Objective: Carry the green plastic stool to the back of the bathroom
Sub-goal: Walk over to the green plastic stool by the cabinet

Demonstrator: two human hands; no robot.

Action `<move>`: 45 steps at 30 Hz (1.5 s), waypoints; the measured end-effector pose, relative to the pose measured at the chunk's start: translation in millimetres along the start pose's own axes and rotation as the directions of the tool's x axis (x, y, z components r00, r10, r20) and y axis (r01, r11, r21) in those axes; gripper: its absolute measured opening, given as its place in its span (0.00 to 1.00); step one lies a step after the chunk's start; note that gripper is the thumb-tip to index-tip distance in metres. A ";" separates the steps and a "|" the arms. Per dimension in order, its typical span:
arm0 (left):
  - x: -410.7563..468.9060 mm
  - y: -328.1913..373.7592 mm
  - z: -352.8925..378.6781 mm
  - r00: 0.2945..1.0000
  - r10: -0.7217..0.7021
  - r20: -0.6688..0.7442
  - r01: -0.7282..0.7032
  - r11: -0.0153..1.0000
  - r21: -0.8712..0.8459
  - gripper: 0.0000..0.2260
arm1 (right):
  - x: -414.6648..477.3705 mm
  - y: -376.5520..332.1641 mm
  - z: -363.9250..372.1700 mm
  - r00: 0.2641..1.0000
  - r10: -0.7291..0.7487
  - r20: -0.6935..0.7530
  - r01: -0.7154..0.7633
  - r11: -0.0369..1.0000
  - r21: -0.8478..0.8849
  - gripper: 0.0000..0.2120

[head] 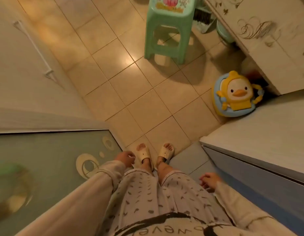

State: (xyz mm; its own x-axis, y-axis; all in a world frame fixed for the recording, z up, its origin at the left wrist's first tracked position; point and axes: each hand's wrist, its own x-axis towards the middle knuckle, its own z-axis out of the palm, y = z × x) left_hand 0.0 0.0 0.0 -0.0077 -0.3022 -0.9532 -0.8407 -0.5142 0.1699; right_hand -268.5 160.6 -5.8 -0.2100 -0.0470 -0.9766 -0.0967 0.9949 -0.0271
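Both hands hang empty beside patterned pyjama legs, fingers loosely curled: left hand (125,158), right hand (209,181). Beyond 2 cream slippers (154,154), the green plastic stool (168,29) stands upright on the beige tiled floor (113,68), well apart from either hand, near a yellow duck-shaped potty (237,94).

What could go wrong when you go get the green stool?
The duck toy sits on the floor beside the path, so a foot could catch it. The tiles look shiny, and in slippers a slip seems possible. The stool stands close to the cabinet, so lifting it might bump that. Both hands, left and right, are empty.
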 end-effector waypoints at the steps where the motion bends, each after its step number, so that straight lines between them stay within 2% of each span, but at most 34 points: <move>1: 1.9 3.8 -1.6 0.999 0.024 -0.022 -0.024 1.000 -0.005 0.08 | -1.0 -0.7 -1.2 1.000 -0.011 0.006 0.011 1.000 -0.016 0.14; 5: 1.0 21.1 -13.2 0.997 0.036 -0.068 -0.039 0.998 -0.044 0.12 | -0.9 -25.0 -9.4 0.999 -0.036 0.014 0.038 0.989 -0.145 0.11; 8: 3.3 22.4 -16.6 0.995 0.009 -0.103 -0.017 0.997 -0.072 0.13 | 1.3 -63.6 -19.5 0.990 -0.138 0.039 0.143 0.971 -0.191 0.12; 12: 6.5 13.4 -14.7 0.994 -0.035 -0.105 0.026 0.995 -0.091 0.14 | 0.9 -122.7 -36.6 0.951 -0.305 0.040 0.307 0.934 -0.180 0.06; 16: 8.4 6.9 -15.5 0.993 -0.101 -0.065 0.096 0.993 -0.075 0.12 | -3.4 -168.5 -52.0 0.903 -0.429 0.002 0.427 0.900 -0.088 0.08; 20: 19.4 11.2 -26.3 0.984 -0.172 -0.041 0.169 0.983 -0.072 0.06 | -4.4 -204.2 -64.9 0.876 -0.481 -0.016 0.480 0.876 -0.053 0.09; 26: 59.7 64.4 -82.8 0.983 -0.178 -0.031 0.178 0.984 -0.023 0.12 | 13.4 -244.8 -81.8 0.915 -0.402 -0.038 0.400 0.915 -0.051 0.09; 31: 82.8 165.5 -150.4 0.997 -0.052 -0.052 0.047 0.995 -0.089 0.10 | 30.8 -273.1 -100.8 0.974 -0.210 -0.083 0.218 0.971 0.099 0.07; 36: 90.7 274.9 -204.7 0.996 0.086 0.017 -0.082 0.981 -0.176 0.05 | 40.0 -288.2 -125.1 0.986 -0.039 -0.160 0.066 0.985 0.162 0.07; 40: 99.5 346.9 -239.8 0.979 0.203 -0.022 -0.204 0.970 -0.131 0.12 | 45.2 -301.5 -151.7 0.985 -0.001 -0.171 0.026 0.989 0.146 0.09; 45: 119.2 396.3 -265.2 0.983 0.172 -0.069 -0.178 0.980 -0.092 0.14 | 52.5 -351.5 -191.8 0.989 -0.031 -0.141 0.052 0.988 0.145 0.06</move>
State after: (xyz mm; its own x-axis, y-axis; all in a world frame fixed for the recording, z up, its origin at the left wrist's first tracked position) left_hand -190.5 -452.6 20.0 -0.1149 -0.4412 -0.8900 -0.7726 -0.5234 0.3592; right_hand -432.1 -208.6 -6.6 -0.3422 -0.0899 -0.9353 0.0345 0.9935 -0.1081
